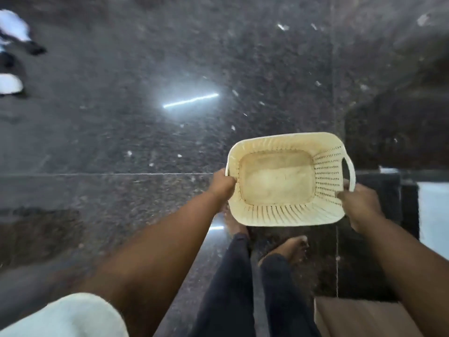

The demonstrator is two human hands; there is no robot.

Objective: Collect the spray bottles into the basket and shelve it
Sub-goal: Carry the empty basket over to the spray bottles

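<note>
Basket (286, 181) empty, held above the floor (145, 142); your left hand (222, 184) and right hand (359, 203) fingers clamped on opposite rims. Risk: bottles, blurred at floor's far-left edge, could tip it.

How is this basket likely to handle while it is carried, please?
Probably light: the basket is empty, with slotted plastic walls. Likely fairly stiff, since it keeps its shape held by the left hand and right hand.

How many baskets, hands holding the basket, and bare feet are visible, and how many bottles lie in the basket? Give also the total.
Baskets: 1, cream basket
Hands on it: 2, left hand, right hand
Bare feet: 2
Bottles inside: 0
Total: 5
</note>
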